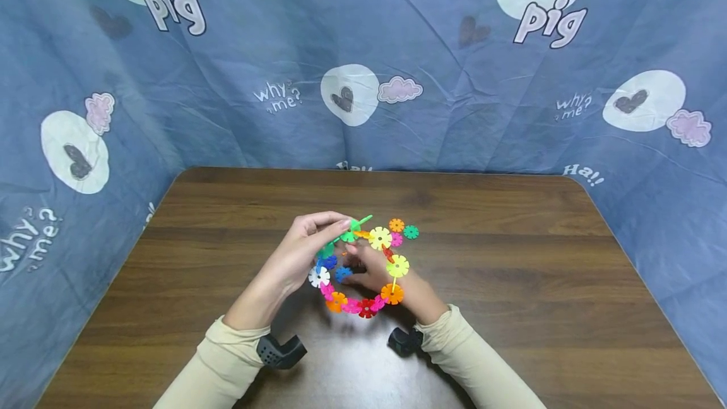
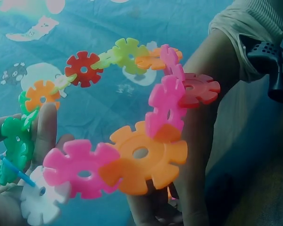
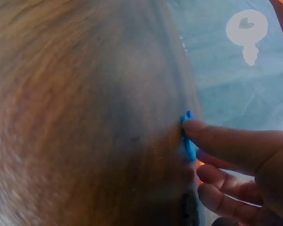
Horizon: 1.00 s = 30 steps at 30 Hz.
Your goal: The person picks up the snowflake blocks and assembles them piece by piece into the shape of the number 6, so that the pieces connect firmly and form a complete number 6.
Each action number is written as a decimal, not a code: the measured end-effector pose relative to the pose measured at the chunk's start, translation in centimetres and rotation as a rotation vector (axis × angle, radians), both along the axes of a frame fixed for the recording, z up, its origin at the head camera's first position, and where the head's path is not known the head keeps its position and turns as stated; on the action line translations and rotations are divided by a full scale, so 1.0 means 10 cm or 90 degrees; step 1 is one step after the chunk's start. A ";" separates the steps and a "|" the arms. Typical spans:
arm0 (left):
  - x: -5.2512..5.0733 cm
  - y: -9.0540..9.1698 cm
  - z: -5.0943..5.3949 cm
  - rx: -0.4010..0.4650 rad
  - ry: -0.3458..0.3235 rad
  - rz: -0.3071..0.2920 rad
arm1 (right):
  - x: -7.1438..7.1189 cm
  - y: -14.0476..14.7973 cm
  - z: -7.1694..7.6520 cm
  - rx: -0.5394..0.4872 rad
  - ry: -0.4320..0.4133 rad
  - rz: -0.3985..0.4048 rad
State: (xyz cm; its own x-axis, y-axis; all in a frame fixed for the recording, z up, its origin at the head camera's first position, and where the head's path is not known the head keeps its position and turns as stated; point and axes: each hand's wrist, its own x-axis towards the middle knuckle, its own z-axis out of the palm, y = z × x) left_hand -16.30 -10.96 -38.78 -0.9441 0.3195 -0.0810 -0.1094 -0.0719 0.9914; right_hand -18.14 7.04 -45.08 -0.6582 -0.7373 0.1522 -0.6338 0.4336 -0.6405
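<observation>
A ring of interlocking plastic snowflake discs hangs from my left hand, whose thumb and fingers grip its green discs. Yellow, orange, pink, red and white discs make up more of the ring; a large orange disc shows close up in the left wrist view. My right hand reaches in behind the ring's near side. Its thumb and fingers pinch a blue disc, seen nearly edge-on in the right wrist view. That blue disc looks separate from the ring. The right fingertips are partly hidden in the head view.
Just beyond the ring, loose orange, green and pink discs lie on the brown wooden table. A blue printed cloth hangs behind and beside the table.
</observation>
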 end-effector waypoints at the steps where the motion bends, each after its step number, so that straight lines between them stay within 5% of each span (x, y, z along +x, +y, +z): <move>1: 0.00 0.00 0.00 0.005 -0.005 -0.003 | -0.01 0.00 -0.01 -0.008 -0.012 0.001; 8: -0.01 -0.03 -0.02 0.043 -0.034 -0.021 | 0.06 0.08 0.07 -0.037 -0.037 -0.013; 13: -0.02 -0.03 -0.03 0.060 -0.049 -0.016 | -0.03 0.21 0.11 -0.056 -0.097 -0.100; 18: -0.03 0.00 -0.02 0.041 -0.028 -0.011 | -0.15 0.53 0.27 -0.250 -0.190 -0.229; 22: -0.02 0.03 -0.02 -0.009 0.003 0.001 | -0.14 0.73 0.47 -0.432 -0.302 -0.267; 30: 0.03 0.07 -0.02 -0.082 0.052 0.034 | -0.03 0.73 0.66 -0.453 -0.286 -0.269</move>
